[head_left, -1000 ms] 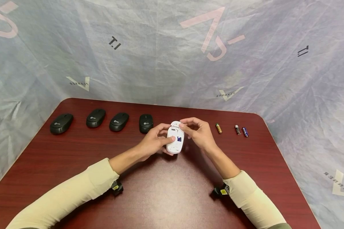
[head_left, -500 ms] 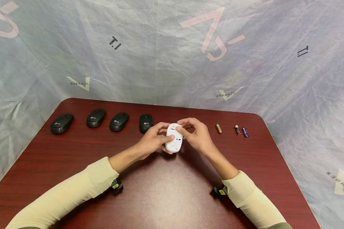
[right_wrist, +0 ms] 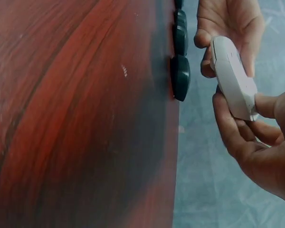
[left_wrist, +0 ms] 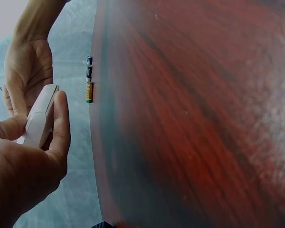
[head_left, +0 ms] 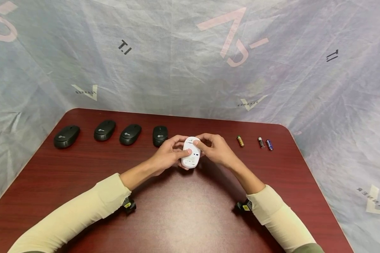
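A white computer mouse (head_left: 190, 160) is held above the table with its underside turned up. My left hand (head_left: 168, 154) grips its left side, thumb lying on the underside. At its far end my right hand (head_left: 217, 149) pinches it, thumb pressing near the seam of the cover. The wrist views show the mouse (left_wrist: 42, 118) (right_wrist: 232, 78) edge-on between both hands, fingers curled beneath it. The cover lies flat against the body. What is inside the mouse is hidden.
Several black mice (head_left: 130, 134) stand in a row along the table's far left. Three batteries lie at the far right: a gold-and-green one (head_left: 240, 141), a black one (head_left: 261, 142) and a blue one (head_left: 269, 144). A grey printed sheet (head_left: 171, 70) hangs behind the dark red table (head_left: 183, 218).
The cover, raised at the far end of the white mouse a second ago, now sits flat on it. My right thumb has moved slightly left and down. Both hands keep their hold.
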Action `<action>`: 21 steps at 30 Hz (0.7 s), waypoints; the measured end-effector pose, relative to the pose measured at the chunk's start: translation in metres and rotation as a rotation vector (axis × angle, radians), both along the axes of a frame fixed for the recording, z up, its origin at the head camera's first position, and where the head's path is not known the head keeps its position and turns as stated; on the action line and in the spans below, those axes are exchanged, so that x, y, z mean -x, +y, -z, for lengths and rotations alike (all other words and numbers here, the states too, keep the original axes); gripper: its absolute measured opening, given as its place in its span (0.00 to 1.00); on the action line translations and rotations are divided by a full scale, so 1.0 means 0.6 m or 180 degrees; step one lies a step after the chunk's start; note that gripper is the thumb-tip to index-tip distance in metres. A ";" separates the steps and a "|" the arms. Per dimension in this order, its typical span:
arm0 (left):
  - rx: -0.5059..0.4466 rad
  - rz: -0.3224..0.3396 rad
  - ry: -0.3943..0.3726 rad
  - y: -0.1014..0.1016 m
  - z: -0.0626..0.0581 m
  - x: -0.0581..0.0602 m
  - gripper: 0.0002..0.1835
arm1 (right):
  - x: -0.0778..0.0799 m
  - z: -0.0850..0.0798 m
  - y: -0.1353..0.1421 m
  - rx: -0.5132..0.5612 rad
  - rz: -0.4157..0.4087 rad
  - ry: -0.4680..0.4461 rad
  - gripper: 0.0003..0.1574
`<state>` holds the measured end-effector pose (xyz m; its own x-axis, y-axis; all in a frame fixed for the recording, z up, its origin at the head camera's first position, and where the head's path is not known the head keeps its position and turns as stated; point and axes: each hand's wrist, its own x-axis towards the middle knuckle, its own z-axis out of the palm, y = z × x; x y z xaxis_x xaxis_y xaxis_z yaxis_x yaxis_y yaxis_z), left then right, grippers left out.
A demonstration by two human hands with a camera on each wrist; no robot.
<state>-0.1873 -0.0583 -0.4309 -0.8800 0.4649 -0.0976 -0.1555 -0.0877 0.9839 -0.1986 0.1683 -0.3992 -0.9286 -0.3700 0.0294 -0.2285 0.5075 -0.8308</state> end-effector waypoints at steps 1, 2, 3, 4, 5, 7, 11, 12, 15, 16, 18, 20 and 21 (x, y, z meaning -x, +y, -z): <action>0.0006 0.0004 0.0004 0.000 0.001 0.000 0.29 | 0.001 0.001 0.000 -0.0035 0.0006 0.0059 0.18; 0.0016 0.0008 0.0002 0.000 0.000 0.000 0.29 | 0.001 0.002 0.000 -0.0061 0.0012 0.0115 0.18; 0.0027 0.0013 0.0001 0.001 0.000 0.000 0.29 | 0.001 0.003 0.000 -0.0073 0.0019 0.0156 0.17; 0.0035 0.0019 0.0000 0.001 0.000 0.000 0.29 | 0.002 0.004 0.000 -0.0071 0.0023 0.0186 0.17; 0.0044 0.0024 0.0000 0.001 0.000 -0.001 0.29 | 0.002 0.004 0.000 -0.0053 0.0015 0.0202 0.16; 0.0070 0.0031 0.0006 0.000 0.000 -0.001 0.29 | 0.002 0.005 0.001 0.0038 -0.0012 0.0155 0.15; 0.0154 0.0033 0.0059 0.000 -0.001 -0.002 0.28 | 0.004 0.006 0.004 0.0282 -0.0079 -0.0062 0.14; 0.0177 0.0028 0.0072 0.000 -0.001 -0.002 0.28 | 0.004 0.006 0.004 0.0332 -0.0079 -0.0129 0.14; 0.0244 0.0015 0.0109 0.000 -0.002 -0.002 0.28 | 0.005 0.005 0.005 0.0473 -0.0087 -0.0302 0.15; 0.0262 0.0007 0.0112 0.000 -0.002 -0.002 0.28 | 0.006 0.005 0.005 0.0502 -0.0083 -0.0348 0.15; 0.0284 0.0000 0.0125 0.000 -0.002 -0.001 0.28 | 0.007 0.004 0.006 0.0562 -0.0074 -0.0433 0.16; 0.0289 0.0007 0.0122 0.001 -0.003 -0.001 0.28 | 0.008 0.004 0.007 0.0622 -0.0066 -0.0516 0.16; 0.0287 0.0011 0.0114 0.001 -0.003 -0.001 0.28 | 0.009 0.005 0.008 0.0652 -0.0056 -0.0562 0.17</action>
